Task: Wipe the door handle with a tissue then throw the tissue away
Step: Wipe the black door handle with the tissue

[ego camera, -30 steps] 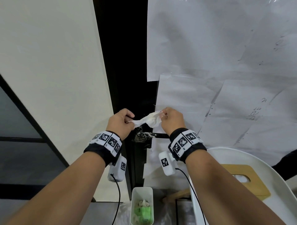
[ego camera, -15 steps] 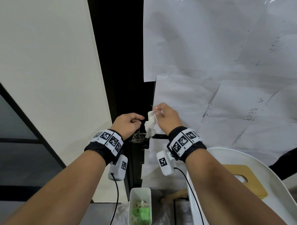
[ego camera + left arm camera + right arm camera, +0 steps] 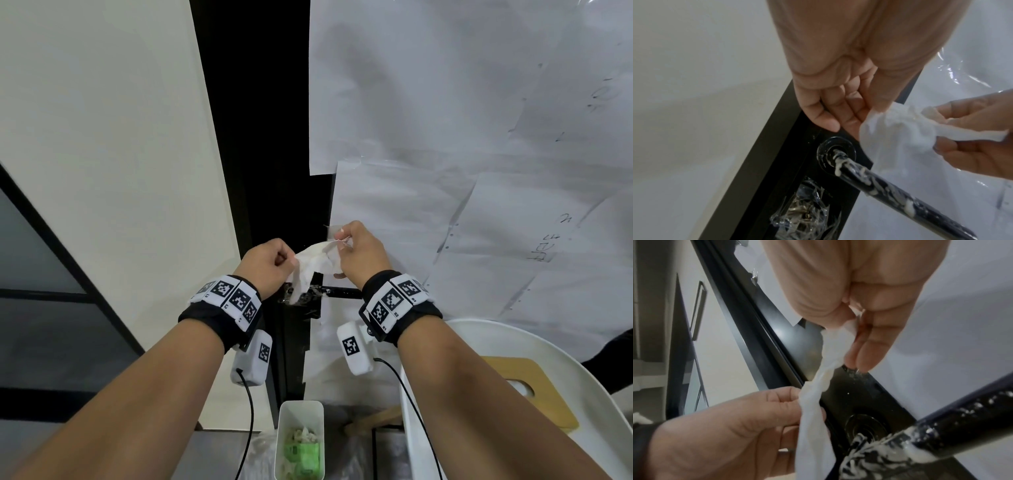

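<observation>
A crumpled white tissue (image 3: 313,265) is stretched between my two hands, just above the door handle. My left hand (image 3: 291,262) pinches its lower left end between thumb and forefinger (image 3: 789,402). The upper right end is pinched by my right hand (image 3: 342,240), whose other fingers (image 3: 869,345) point down at the door. The black door handle (image 3: 340,292) is a round bar on a round base (image 3: 836,152), smeared with whitish paste (image 3: 865,451). The tissue (image 3: 900,129) hangs a little above the bar and does not touch it.
A narrow white bin (image 3: 300,442) holding used tissue and green scraps stands on the floor below the handle. At the lower right, a white chair (image 3: 582,370) carries a wooden tissue box (image 3: 544,407). White paper sheets (image 3: 445,120) cover the door. Crumpled clear tape (image 3: 803,217) sits under the handle's base.
A second ago both hands held the tissue. Half a second ago the left hand had let go and it hung from the right. Now the left hand pinches it again.
</observation>
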The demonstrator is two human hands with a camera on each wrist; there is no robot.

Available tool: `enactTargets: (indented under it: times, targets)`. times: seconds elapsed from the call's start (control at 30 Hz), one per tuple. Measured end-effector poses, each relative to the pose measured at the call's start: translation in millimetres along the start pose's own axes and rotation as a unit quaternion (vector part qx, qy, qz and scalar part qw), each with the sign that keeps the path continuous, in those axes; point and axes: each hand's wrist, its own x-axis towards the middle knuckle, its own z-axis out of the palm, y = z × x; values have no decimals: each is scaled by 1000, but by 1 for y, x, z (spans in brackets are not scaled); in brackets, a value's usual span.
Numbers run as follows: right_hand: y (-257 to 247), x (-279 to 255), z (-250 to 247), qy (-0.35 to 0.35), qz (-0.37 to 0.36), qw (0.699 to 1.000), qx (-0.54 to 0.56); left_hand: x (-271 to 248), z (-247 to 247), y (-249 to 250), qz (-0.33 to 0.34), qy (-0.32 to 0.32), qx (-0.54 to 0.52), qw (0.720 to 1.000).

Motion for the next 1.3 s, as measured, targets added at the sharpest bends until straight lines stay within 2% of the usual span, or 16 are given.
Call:
enactTargets:
  times: [0.2, 0.4, 0.5, 0.6, 0.8, 1.03, 1.3]
  targets:
    - [2, 1, 2, 8, -18, 1000, -15, -1, -2, -4, 10, -2, -25, 1000]
    - [1, 2, 2, -4, 17, 1000, -17, -2, -2, 2, -49, -21, -78, 996]
    - [2, 1, 5, -15, 4, 999, -49, -5, -3, 2, -41, -49, -14, 998]
    - [2, -2, 6, -17, -13, 998, -61, -7, -2, 1, -7, -43, 31, 999]
    - [9, 0, 5, -14, -42, 994, -103, -8, -7, -3, 27, -14, -4, 1000]
    - [10, -3, 4, -4, -36, 995, -94, -10, -8, 3, -33, -24, -113, 993]
    - [13, -6, 1, -10, -14, 994, -107, -8, -11, 1, -114, 39, -176, 977]
